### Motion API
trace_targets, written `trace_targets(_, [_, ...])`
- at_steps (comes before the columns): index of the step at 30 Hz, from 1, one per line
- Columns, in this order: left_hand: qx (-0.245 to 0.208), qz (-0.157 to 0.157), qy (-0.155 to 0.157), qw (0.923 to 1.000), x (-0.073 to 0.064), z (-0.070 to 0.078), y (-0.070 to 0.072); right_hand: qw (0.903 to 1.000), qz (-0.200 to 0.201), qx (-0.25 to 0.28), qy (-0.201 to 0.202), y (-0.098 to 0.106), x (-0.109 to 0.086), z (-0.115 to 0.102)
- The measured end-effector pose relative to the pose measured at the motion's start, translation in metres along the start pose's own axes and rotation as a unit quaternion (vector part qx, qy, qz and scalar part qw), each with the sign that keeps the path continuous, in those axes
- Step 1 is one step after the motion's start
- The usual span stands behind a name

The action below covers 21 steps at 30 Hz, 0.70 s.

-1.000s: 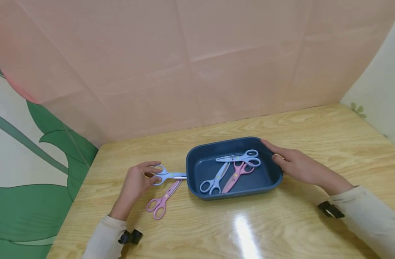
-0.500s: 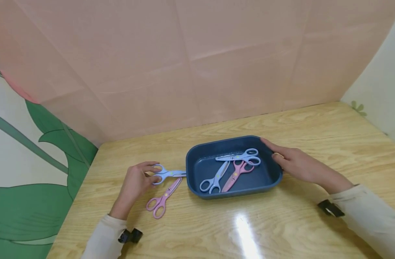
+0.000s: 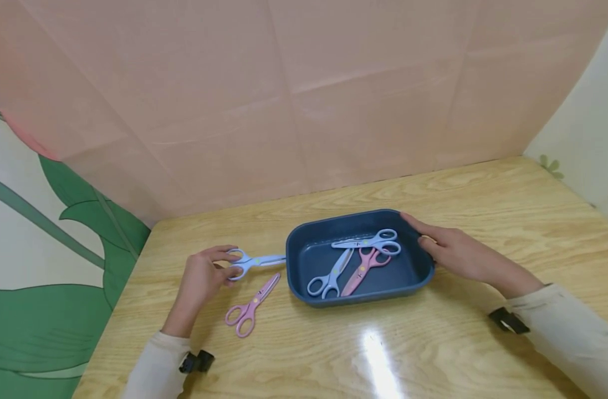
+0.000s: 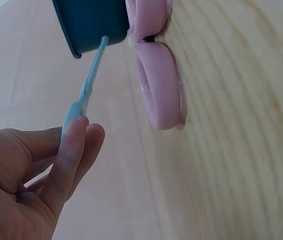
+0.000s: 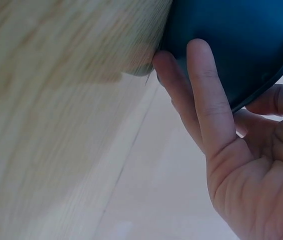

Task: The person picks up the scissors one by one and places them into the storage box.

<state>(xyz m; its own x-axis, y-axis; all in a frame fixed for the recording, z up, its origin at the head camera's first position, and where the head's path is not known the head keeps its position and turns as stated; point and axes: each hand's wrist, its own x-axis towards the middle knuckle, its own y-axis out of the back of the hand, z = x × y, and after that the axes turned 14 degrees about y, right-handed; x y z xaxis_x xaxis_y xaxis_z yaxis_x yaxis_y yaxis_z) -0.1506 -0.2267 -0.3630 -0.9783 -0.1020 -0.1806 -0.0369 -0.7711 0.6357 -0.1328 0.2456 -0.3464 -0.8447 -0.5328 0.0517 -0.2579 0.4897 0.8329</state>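
Observation:
Blue-handled scissors (image 3: 256,261) are pinched by the handle loops between thumb and fingers of my left hand (image 3: 200,277). Their tip points right, right at the near-left wall of a dark blue rectangular bin (image 3: 296,291). The left wrist view shows these scissors edge-on, raised off the tabletop. Just below them in the head view, pink scissors (image 3: 254,303) lie on the table, loops toward me. My right hand (image 3: 458,254) grips the bin's right end, thumb at the rim and straight fingers (image 5: 209,95) along the outer wall. Inside lie two blue scissors (image 3: 333,274) and one pink pair (image 3: 359,277), partly overlapping.
The wood-grain table (image 3: 304,354) meets a pink covered wall (image 3: 304,111) behind the bin. A leaf-patterned panel (image 3: 84,310) borders the left side, and a pale wall (image 3: 593,138) stands at the right. Each wrist wears a black camera mount (image 3: 196,362).
My left hand has shifted slightly left and away from me with the blue scissors, which now sit farther from the pink pair. The right hand and the bin stay in place.

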Motion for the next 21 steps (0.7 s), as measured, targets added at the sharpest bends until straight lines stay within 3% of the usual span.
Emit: trace_targets(21, [-0.032, -0.004, -0.010, 0.9994, 0.000, 0.002, 0.016, 0.9998, -0.003, -0.018, -0.004, -0.001, 0.001, 0.000])
